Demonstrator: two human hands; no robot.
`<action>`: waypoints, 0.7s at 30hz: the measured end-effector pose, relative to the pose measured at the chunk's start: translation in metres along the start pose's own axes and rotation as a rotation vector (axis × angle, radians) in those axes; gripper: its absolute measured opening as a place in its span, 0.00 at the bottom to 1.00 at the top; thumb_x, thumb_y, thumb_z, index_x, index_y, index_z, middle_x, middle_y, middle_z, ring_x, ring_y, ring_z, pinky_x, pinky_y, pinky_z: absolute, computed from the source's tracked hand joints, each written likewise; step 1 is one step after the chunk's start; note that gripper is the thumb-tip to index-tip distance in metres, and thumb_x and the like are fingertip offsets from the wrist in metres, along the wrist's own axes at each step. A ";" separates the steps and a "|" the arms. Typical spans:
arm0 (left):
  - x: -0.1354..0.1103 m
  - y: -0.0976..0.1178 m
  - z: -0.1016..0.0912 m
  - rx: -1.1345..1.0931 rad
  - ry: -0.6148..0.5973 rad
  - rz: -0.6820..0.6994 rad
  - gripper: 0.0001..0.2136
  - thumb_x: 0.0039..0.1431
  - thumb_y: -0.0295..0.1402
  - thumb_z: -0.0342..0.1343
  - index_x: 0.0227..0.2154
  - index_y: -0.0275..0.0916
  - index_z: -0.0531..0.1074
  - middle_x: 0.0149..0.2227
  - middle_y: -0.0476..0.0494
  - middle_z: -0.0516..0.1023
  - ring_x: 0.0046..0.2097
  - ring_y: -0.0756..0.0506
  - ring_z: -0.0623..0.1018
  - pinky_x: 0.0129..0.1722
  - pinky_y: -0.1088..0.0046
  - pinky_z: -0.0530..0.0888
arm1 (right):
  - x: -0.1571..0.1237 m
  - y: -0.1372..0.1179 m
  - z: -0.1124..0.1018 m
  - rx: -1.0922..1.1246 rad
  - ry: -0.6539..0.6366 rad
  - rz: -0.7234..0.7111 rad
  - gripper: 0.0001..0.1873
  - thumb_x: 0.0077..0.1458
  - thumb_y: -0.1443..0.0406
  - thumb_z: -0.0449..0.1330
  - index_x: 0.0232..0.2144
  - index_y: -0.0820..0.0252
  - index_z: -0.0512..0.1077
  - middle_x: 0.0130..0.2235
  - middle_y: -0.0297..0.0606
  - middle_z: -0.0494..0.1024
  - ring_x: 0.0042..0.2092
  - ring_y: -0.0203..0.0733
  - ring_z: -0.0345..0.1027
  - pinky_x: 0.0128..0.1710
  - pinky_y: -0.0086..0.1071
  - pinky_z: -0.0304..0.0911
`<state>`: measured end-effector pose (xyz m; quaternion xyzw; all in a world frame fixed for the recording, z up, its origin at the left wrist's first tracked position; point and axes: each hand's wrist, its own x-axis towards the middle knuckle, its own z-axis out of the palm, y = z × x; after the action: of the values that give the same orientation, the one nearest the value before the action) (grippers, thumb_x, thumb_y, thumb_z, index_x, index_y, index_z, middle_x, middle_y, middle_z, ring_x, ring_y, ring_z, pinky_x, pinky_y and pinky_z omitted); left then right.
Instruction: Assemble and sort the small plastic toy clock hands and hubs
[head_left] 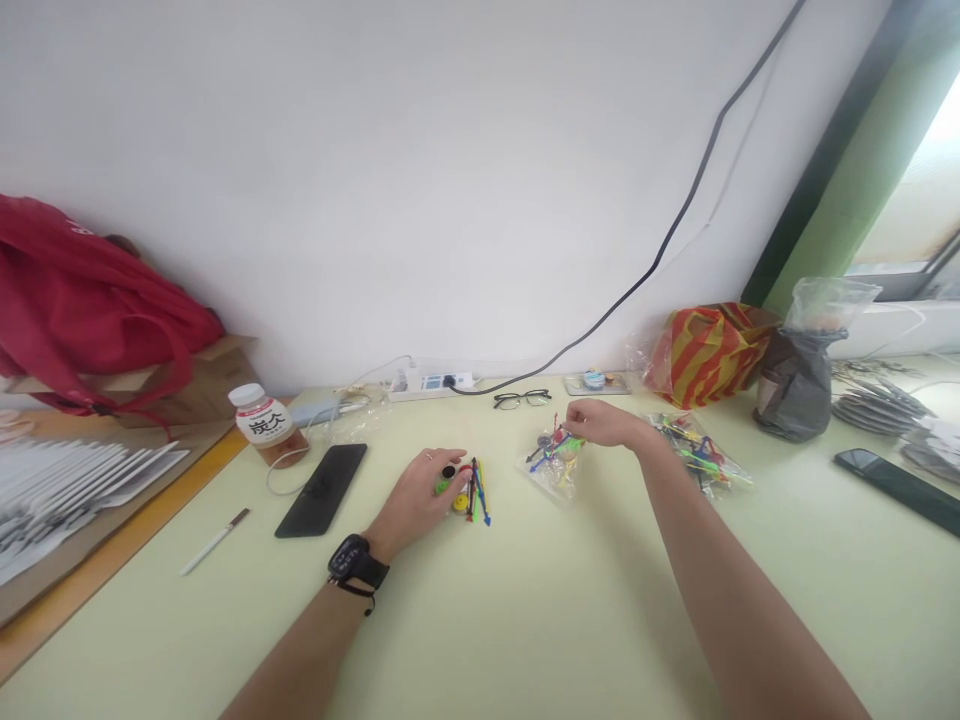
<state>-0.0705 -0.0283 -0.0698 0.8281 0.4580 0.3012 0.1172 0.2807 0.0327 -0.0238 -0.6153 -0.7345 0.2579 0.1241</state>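
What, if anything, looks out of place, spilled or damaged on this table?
Nothing stands out as spilled or damaged. The colourful pieces at the left hand lie in a small cluster, and the black phone and eyeglasses rest on the table.

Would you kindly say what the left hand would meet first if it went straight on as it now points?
The left hand would probably meet the coloured arrow sticks first, lying just ahead of it; depth is unclear, so it may already touch them.
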 end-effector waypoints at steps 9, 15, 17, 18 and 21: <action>0.000 0.004 0.007 0.004 -0.077 0.007 0.21 0.73 0.44 0.48 0.65 0.47 0.64 0.63 0.40 0.71 0.65 0.39 0.67 0.66 0.53 0.66 | -0.023 -0.041 -0.018 0.157 0.031 -0.221 0.08 0.57 0.62 0.61 0.39 0.56 0.68 0.35 0.33 0.77 0.35 0.38 0.69 0.31 0.28 0.61; 0.000 0.004 0.011 0.057 -0.127 0.068 0.21 0.72 0.44 0.49 0.65 0.50 0.65 0.65 0.41 0.69 0.66 0.37 0.64 0.66 0.48 0.64 | -0.040 -0.066 -0.026 0.184 0.048 -0.310 0.12 0.57 0.61 0.61 0.44 0.56 0.71 0.32 0.31 0.74 0.32 0.38 0.66 0.30 0.28 0.60; -0.001 0.006 0.009 0.075 -0.151 0.078 0.20 0.71 0.45 0.51 0.63 0.51 0.68 0.66 0.41 0.68 0.67 0.35 0.63 0.66 0.46 0.64 | -0.044 -0.069 -0.030 0.162 0.069 -0.293 0.12 0.58 0.60 0.60 0.44 0.55 0.72 0.32 0.32 0.75 0.32 0.38 0.67 0.30 0.29 0.60; -0.001 0.007 0.008 0.083 -0.166 0.077 0.20 0.71 0.46 0.52 0.62 0.52 0.70 0.66 0.41 0.67 0.67 0.35 0.62 0.66 0.45 0.63 | -0.047 -0.070 -0.032 0.144 0.097 -0.279 0.11 0.59 0.60 0.60 0.44 0.55 0.72 0.33 0.33 0.76 0.33 0.38 0.67 0.30 0.29 0.60; -0.002 0.009 0.008 0.094 -0.188 0.077 0.19 0.69 0.48 0.53 0.59 0.51 0.73 0.67 0.41 0.66 0.68 0.33 0.61 0.66 0.43 0.63 | -0.052 -0.069 -0.038 0.108 0.206 -0.242 0.10 0.59 0.59 0.60 0.43 0.54 0.73 0.34 0.34 0.78 0.34 0.39 0.69 0.32 0.30 0.61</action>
<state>-0.0607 -0.0340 -0.0728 0.8742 0.4266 0.2048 0.1090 0.2531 -0.0163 0.0515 -0.5379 -0.7717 0.2158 0.2619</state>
